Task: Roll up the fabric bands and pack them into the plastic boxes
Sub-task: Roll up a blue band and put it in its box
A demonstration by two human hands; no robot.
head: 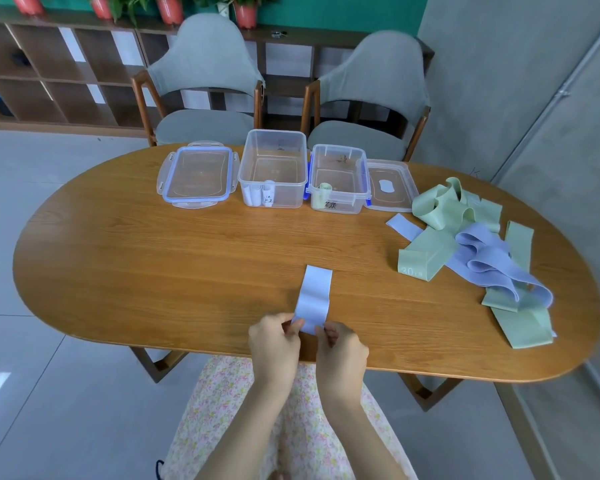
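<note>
A pale blue fabric band lies flat on the wooden table, stretching away from me. My left hand and my right hand both pinch its near end at the table's front edge. At the back stand two open clear plastic boxes: the larger box holds rolled pale blue bands in its near left corner, and the smaller box holds a rolled green band. A loose heap of green bands and blue bands lies at the right.
A blue-rimmed lid lies left of the larger box, and a second clear lid lies right of the smaller one. Two grey chairs stand behind the table. A grey wall runs close along the right.
</note>
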